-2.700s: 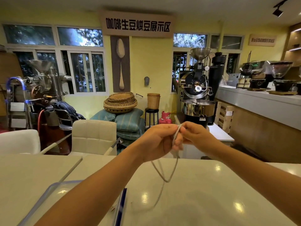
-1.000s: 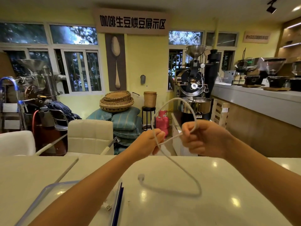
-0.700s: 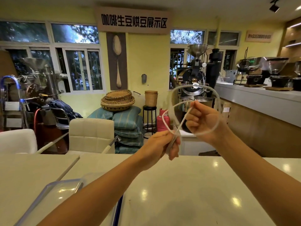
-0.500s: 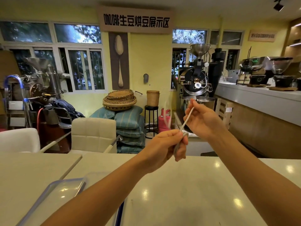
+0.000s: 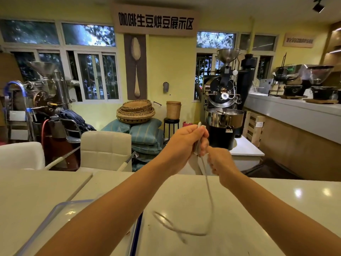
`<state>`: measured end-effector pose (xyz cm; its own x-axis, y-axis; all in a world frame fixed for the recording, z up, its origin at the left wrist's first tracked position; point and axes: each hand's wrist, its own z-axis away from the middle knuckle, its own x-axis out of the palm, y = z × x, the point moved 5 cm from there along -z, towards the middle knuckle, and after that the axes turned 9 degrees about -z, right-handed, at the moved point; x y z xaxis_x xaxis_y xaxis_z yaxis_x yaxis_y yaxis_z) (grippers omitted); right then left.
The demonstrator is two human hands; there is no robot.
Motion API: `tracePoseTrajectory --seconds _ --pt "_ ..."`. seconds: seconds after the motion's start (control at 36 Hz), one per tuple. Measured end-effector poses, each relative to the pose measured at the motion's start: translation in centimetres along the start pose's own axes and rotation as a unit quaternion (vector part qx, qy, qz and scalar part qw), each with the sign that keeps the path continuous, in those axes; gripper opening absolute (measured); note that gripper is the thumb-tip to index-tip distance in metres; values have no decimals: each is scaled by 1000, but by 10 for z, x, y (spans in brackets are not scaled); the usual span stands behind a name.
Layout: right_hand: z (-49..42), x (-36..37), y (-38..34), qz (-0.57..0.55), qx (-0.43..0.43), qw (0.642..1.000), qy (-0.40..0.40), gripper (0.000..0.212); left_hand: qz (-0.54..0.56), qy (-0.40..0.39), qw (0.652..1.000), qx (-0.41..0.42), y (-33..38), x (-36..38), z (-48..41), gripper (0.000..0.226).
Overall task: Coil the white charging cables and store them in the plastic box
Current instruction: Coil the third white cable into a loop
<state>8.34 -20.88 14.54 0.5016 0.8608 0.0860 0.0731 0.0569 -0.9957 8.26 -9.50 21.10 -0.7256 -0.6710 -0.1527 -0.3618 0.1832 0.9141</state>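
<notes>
A white charging cable (image 5: pixel 208 189) hangs from my two hands above the pale table (image 5: pixel 239 218). My left hand (image 5: pixel 186 141) is closed around a folded bundle of it, whose white tip sticks out above the fist. Just below and to the right, my right hand (image 5: pixel 220 162) pinches the strand coming down from that bundle. The loose tail drops to the tabletop and swings in a blurred loop (image 5: pixel 177 226). A clear plastic box (image 5: pixel 55 213) with a blue-edged rim sits at the lower left, mostly hidden under my left forearm.
White padded chairs (image 5: pixel 106 148) stand behind the table's far edge. A coffee roaster (image 5: pixel 224 108) and a long grey counter (image 5: pixel 295 111) fill the right side. Baskets on cushions (image 5: pixel 136 115) lie against the yellow wall.
My right hand has dropped from above my left hand to just below it. The cable's free end, lifted off the table a moment ago, now hangs down and sweeps over the tabletop.
</notes>
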Motion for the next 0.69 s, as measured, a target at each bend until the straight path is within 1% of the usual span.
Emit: tracePoseTrajectory --seconds 0.03,0.06,0.08,0.11,0.17,0.19,0.22,0.25,0.28,0.33,0.36,0.42,0.44,0.5,0.56,0.61,0.67,0.69 --pt "2 -2 -5 10 -64 998 7 24 0 -1 1000 -3 0 1 -1 36" --pt "2 2 -13 11 -111 994 -2 16 -1 0 1000 -6 0 2 -2 36" --pt "2 8 -18 5 -139 990 -29 9 -1 1 1000 -7 0 2 -4 37" --pt "2 13 -20 -10 -145 987 -67 10 -2 4 1000 -7 0 2 -5 37" --pt "0 26 -21 -67 -115 984 -121 19 -3 10 1000 -8 -1 1 -9 38" --pt "1 31 -21 -88 -118 978 -150 20 -1 11 1000 -10 -1 0 -10 37" --pt "3 34 -20 -104 -129 972 -169 21 8 9 1000 -13 -1 -1 -12 36" --pt "5 35 -16 -110 -138 967 -182 14 22 8 1000 -17 -1 -2 -14 35" --pt "9 35 -13 -103 -137 967 -189 12 34 7 999 -19 -1 -3 -16 34" --pt "16 34 -4 -95 -116 970 -190 27 36 10 999 -18 -2 -5 -19 34" --pt "19 32 -2 -89 -114 972 -184 26 29 14 999 -16 -1 -7 -20 33" --pt "27 33 -1 -49 -115 976 -178 16 15 32 999 -5 -1 -12 -23 31" --pt "33 33 0 -27 -110 976 -185 16 0 49 999 1 0 -16 -24 31" --pt "43 37 0 32 -104 967 -229 19 -42 82 996 12 -1 -26 -25 29" --pt "49 35 -4 73 -112 957 -256 22 -75 106 991 14 -5 -33 -24 29" --pt "53 30 -10 76 -111 948 -289 22 -125 126 984 24 -10 -38 -21 27" --pt "58 25 -14 47 -79 933 -348 17 -201 142 968 44 -13 -42 -19 23" --pt "60 22 -16 14 -53 927 -371 17 -227 144 962 50 -15 -44 -19 23"
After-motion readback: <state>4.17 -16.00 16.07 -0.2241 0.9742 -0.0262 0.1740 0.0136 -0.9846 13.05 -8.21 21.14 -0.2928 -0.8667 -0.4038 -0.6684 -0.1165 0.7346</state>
